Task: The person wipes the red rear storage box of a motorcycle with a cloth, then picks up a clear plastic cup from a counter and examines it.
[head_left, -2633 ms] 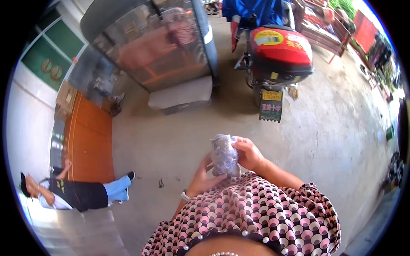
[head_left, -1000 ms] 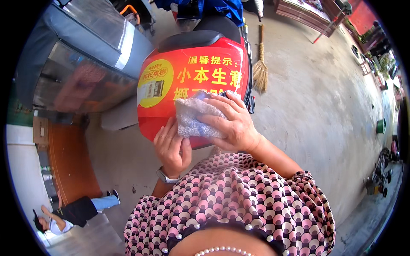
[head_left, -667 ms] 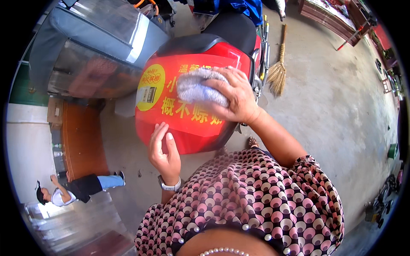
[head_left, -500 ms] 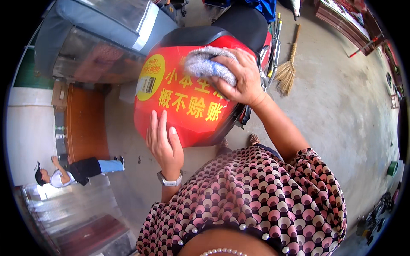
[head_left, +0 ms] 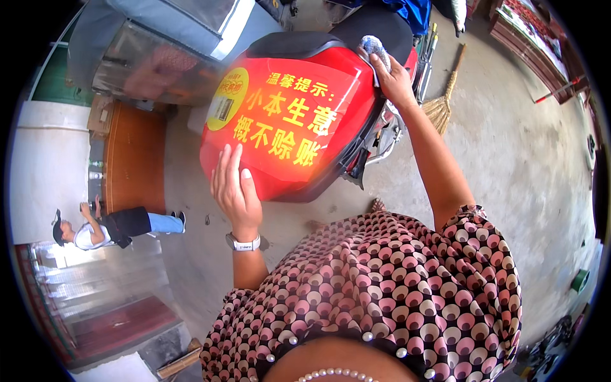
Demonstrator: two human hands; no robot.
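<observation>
A red scooter (head_left: 280, 175) stands in front of me, its large smooth red end panel facing me with yellow characters and a round yellow sticker (head_left: 224, 105). My left hand (head_left: 237, 191) lies against the panel's near left edge, fingers stretched out, holding nothing. At the far right side of the red bodywork, by the black seat (head_left: 388, 32), my right hand (head_left: 396, 84) is closed on a bunched grey-white cloth (head_left: 374, 51). The cloth seems to touch the red edge there; the hand hides part of it.
A straw broom (head_left: 440, 108) lies on the concrete floor right of the scooter. Close on the left stands a grey-covered vehicle (head_left: 153, 57) with clear plastic panels. Farther left, another person (head_left: 121, 229) stands near an orange-brown board (head_left: 133, 159). Dark wooden furniture (head_left: 528, 51) is at the far right.
My right hand has moved the cloth from the middle of the red panel to its far right edge, uncovering the yellow characters. My left hand stays on the near left edge.
</observation>
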